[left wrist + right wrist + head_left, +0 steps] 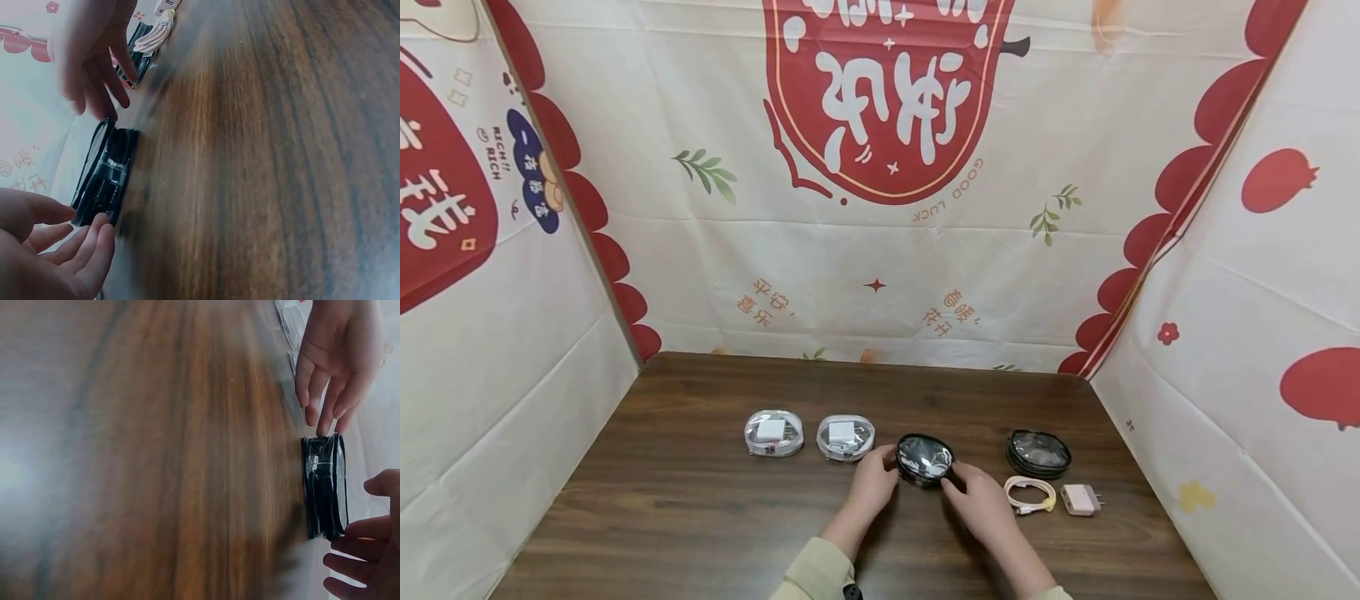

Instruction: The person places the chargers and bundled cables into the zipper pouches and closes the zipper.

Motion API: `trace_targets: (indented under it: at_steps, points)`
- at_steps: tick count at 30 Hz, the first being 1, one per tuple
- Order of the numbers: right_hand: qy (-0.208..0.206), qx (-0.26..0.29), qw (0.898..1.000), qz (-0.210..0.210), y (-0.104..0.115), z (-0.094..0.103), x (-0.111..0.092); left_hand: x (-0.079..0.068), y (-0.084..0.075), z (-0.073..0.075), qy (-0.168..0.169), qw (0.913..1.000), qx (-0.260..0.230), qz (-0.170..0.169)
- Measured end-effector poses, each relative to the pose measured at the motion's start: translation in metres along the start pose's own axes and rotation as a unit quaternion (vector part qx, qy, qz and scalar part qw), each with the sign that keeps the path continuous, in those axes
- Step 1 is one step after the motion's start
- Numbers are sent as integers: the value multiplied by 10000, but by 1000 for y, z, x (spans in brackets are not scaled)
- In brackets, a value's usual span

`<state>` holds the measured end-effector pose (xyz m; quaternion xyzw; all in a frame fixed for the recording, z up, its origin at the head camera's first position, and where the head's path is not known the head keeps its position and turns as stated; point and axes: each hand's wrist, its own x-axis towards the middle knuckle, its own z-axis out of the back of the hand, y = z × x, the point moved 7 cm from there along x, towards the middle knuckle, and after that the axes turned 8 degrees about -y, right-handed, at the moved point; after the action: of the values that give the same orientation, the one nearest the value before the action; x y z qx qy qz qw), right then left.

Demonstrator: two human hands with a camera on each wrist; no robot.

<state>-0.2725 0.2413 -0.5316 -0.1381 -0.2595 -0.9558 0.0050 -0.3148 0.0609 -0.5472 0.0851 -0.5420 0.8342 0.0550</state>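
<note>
A small oval black pouch (925, 457) with a clear top stands on the table between the two hands. At its left end is my left hand (874, 481), fingertips against the edge and fingers loosely extended. On the other end, my right hand (983, 503) touches the rim with nearly straight fingers. In the right wrist view, the right thumb (382, 482) stays apart from the pouch's side. The left wrist view shows the pouch's dark side wall (112, 178); its contents cannot be made out.
Two clear pouches, one at far left (774, 434) and one beside it (846, 438), each hold a white charger. Another black pouch (1039, 454) lies at the right, with a coiled white cable (1030, 495) and a white plug charger (1080, 500) in front. Printed cloth walls (880, 250) enclose the table.
</note>
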Motion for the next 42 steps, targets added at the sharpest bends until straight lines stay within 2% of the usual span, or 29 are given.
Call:
trace_targets:
  at_steps: [6, 14, 22, 28, 35, 38, 42]
  points:
    - [23, 213, 9998, -46, 3, -8, 13, 2, 4, 3, -364, 9992, -176, 31]
    - [68, 413, 9991, -85, 3, -16, 30, 7, 5, 5, -537, 9977, -265, 322]
    - [188, 428, 9989, -101, 4, -21, 42, 13, 6, 8, -755, 9964, -121, 366]
    - [272, 405, 9988, -78, 4, -23, 46, 15, 5, 11, -733, 9961, -185, 447]
    - [192, 472, 9987, -10, 2, -16, 43, 10, 6, 15, -985, 9935, -322, 479]
    - [208, 432, 9988, 42, -2, -13, 39, 6, 5, 13, -948, 9939, -380, 409]
    - [243, 399, 9988, 143, -9, -5, 31, 1, -1, 6, -638, 9972, -291, 251]
